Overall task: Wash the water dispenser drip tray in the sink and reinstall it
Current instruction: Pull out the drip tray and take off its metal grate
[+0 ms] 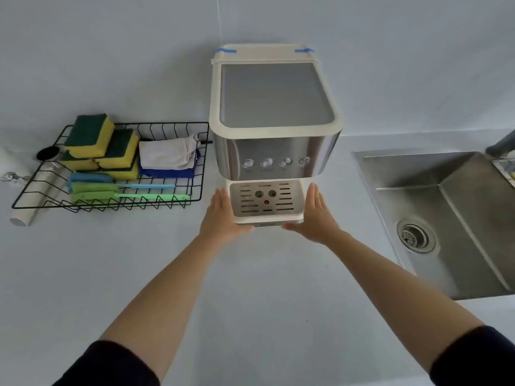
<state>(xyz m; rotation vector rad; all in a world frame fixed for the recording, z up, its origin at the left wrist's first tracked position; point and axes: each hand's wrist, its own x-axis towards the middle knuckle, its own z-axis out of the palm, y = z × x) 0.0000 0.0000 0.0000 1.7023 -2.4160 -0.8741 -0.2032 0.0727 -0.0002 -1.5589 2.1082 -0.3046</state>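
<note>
My left hand [223, 215] and right hand [316, 215] press flat, fingers straight, against the drip tray [266, 208] under the dispenser [274, 151]. Removal, I reckon: slide it near, level, then right to the sink [459, 218].

Pale grey wall [111, 51], matching counter [250, 288]

Found the water dispenser [274, 151] on the counter [264, 288], back to the wall [111, 51], with the drip tray [266, 217] at its foot, between the left hand [221, 218] and the right hand [316, 215]. Left of it, found a wire basket [167, 124] holding sponges [92, 137], cloths [167, 154] and brushes [94, 190]. Found the sink [459, 218] to the right.
</note>
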